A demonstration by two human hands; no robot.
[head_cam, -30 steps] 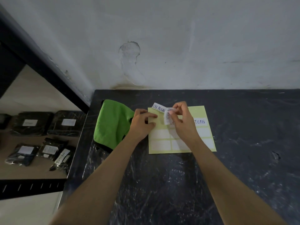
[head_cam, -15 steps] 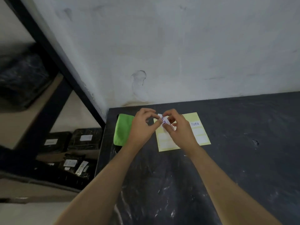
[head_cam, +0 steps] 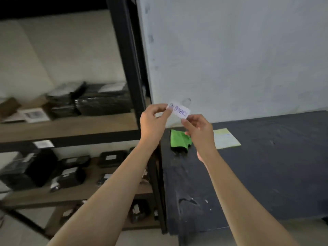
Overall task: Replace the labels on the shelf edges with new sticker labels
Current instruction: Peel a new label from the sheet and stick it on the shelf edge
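- Head view: both hands are up in the air, in front of the wall and just over the back of the table.
- The left hand [head_cam: 152, 119] pinches the left end of the sticker label [head_cam: 180, 111] with thumb and finger.
- The right hand [head_cam: 198, 130] pinches its lower right corner - the other fingers are curled in.
- The label is white with blue letters that read "PROGRESS". It tilts down to the right.
- Below the hands is a dark table [head_cam: 266, 166] with a scuffed, shiny top.
- A green cloth [head_cam: 179, 139] lies near the table's back left corner.
- The yellow sticker sheet [head_cam: 226, 139] lies flat just to the right of the cloth.
- Behind the table is a pale, stained wall [head_cam: 230, 59].
- On the left stands a black shelf rack [head_cam: 129, 59] with brown boards [head_cam: 71, 128].
- Black wrapped packs [head_cam: 103, 102] with white tags sit on the boards - this part is blurry.
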